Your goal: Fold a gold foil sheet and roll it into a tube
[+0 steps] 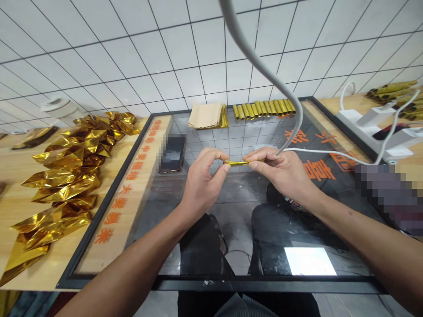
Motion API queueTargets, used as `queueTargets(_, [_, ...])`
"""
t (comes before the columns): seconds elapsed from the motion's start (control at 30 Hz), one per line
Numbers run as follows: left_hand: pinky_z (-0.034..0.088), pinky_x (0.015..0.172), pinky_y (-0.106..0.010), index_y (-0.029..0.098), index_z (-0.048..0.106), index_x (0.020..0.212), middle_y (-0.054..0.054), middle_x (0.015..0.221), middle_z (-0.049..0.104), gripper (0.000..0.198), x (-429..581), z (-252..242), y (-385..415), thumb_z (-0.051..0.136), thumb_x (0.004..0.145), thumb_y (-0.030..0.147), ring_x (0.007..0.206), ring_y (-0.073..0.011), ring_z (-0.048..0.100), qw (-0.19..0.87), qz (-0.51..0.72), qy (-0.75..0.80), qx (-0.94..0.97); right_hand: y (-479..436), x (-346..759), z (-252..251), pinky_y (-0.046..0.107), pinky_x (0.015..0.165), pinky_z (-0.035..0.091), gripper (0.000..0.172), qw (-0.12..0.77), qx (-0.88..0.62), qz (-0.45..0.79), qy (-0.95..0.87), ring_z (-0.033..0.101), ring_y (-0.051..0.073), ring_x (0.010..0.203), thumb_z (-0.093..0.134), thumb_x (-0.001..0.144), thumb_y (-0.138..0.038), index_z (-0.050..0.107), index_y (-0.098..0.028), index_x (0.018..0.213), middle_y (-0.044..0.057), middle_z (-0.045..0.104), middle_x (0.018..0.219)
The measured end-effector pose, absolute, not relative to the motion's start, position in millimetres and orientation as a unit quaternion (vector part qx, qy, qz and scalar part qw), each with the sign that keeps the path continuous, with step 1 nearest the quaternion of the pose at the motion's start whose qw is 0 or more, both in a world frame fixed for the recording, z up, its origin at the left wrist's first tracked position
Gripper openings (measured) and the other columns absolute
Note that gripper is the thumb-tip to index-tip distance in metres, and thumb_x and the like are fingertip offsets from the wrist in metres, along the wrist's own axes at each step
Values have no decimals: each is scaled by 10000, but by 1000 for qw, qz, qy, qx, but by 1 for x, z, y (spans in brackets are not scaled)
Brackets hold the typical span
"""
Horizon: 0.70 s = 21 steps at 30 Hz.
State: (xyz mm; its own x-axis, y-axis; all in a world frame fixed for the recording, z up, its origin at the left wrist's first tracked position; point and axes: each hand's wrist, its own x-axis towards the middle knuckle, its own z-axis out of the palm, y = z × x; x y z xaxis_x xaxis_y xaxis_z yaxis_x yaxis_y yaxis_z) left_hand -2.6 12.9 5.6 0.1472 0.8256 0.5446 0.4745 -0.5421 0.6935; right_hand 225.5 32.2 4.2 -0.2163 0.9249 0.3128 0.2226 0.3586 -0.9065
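A thin gold foil piece (237, 163) is stretched level between my hands, above the middle of the glass panel (231, 211). My left hand (206, 176) pinches its left end between thumb and fingertips. At its right end, my right hand (276, 169) grips it the same way, partly covering it. Beyond the hands, a stack of tan paper sheets (205, 115) with gold foil at its side lies near the panel's far edge. To the right of that stack, several gold foil rolls (264, 109) form a row.
Folded gold foil shapes (71, 163) pile up on the left. A phone (172, 152) lies left of my hands. A white cable (264, 72) hangs down near my right hand. Right: power strip (370, 132), more gold rolls (393, 99). Tiled wall (165, 53) behind.
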Motion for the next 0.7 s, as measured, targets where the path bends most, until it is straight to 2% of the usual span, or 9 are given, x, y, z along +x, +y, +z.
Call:
queueTargets(0.33, [555, 898, -354, 238, 673, 901, -20, 987, 740, 154, 2, 6, 9, 639, 968, 104, 982, -194, 696, 162, 477, 415, 758, 26, 218, 3, 413, 916, 578, 124, 443, -409, 352, -716, 749, 259, 953, 789, 937, -378, 827, -263, 964, 42, 829, 999])
queueTargets(0.53, [549, 876, -333, 235, 676, 903, -17, 991, 737, 142, 7, 2, 6, 653, 960, 107, 966, -185, 698, 187, 459, 411, 765, 22, 214, 1, 371, 845, 555, 99, 430, -394, 350, -733, 733, 219, 877, 737, 969, -301, 798, -259, 902, 17, 808, 918])
queueTargets(0.7, [545, 838, -331, 238, 662, 885, -23, 957, 729, 152, 7, 3, 3, 623, 971, 119, 922, -186, 686, 181, 446, 408, 776, 20, 211, 4, 375, 838, 552, 120, 423, -399, 349, -735, 726, 220, 864, 737, 965, -322, 787, -262, 873, 15, 804, 897])
